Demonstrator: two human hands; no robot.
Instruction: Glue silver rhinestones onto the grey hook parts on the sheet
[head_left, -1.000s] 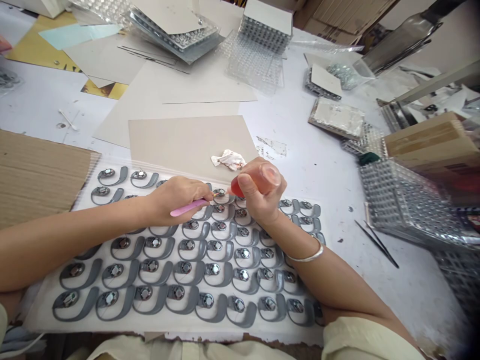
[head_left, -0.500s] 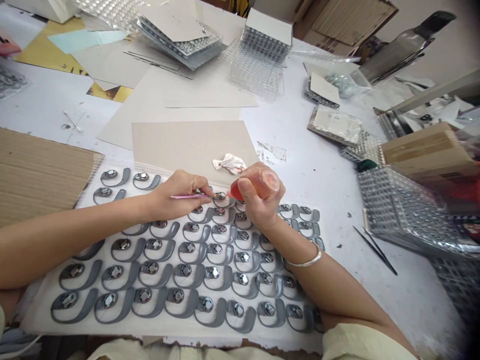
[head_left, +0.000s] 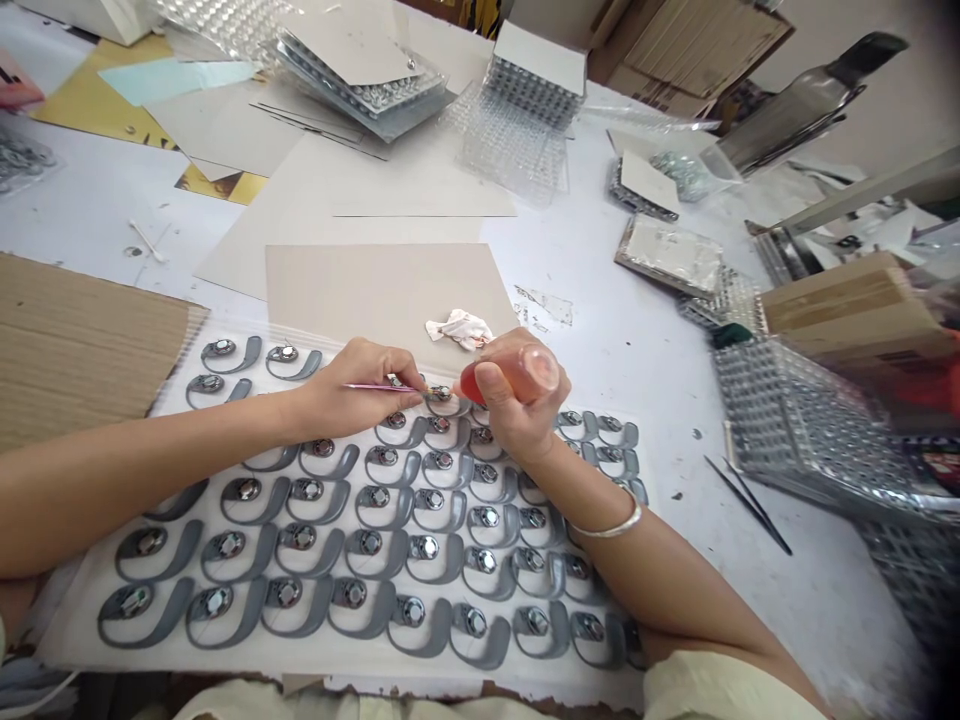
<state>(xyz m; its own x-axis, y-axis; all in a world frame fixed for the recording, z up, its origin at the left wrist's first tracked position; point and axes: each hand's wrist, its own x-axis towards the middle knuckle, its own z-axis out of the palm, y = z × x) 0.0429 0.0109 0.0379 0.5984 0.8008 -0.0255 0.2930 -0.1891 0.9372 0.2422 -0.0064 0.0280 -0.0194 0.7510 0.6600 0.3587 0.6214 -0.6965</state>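
My left hand (head_left: 358,385) is closed in a pinch on a thin pink stick (head_left: 367,387), whose yellowish tip points right. My right hand (head_left: 525,420) grips a soft red squeeze bottle (head_left: 517,372) tilted with its nozzle to the left. Nozzle and stick tip meet beside a small round stone-set piece (head_left: 439,393); exact contact is too small to tell. Below both hands lies a white sheet (head_left: 82,625) bearing rows of grey curved bands (head_left: 431,635), each with a round faceted stone setting (head_left: 412,608). My hands and forearms hide some of them.
Crumpled tissue (head_left: 461,328) lies just beyond my hands on grey card (head_left: 375,290). Black tweezers (head_left: 750,508) rest at right, near plastic-wrapped stone trays (head_left: 810,420). Corrugated cardboard (head_left: 82,350) and a cotton swab (head_left: 146,242) are at left. More trays (head_left: 536,75) stand at the back.
Both hands stay nearly in place. The pink stick has turned slightly in my left hand, and the red bottle has shifted very little.
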